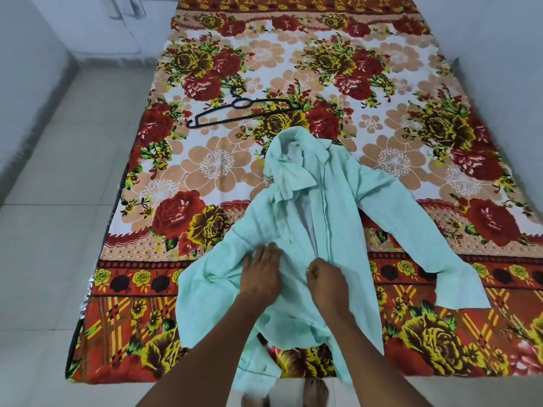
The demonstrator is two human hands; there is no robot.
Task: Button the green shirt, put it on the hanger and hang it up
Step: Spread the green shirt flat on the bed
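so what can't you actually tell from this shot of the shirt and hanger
- Buttons done or undone: head view, the right hand is closed over the placket of the green shirt, and the buttons are too small to see.
- Shirt hem: the forearms cover part of it.
- What lies under the left hand: the flat palm covers the cloth.
- Hanger hook: thin and lost against the floral bedsheet.
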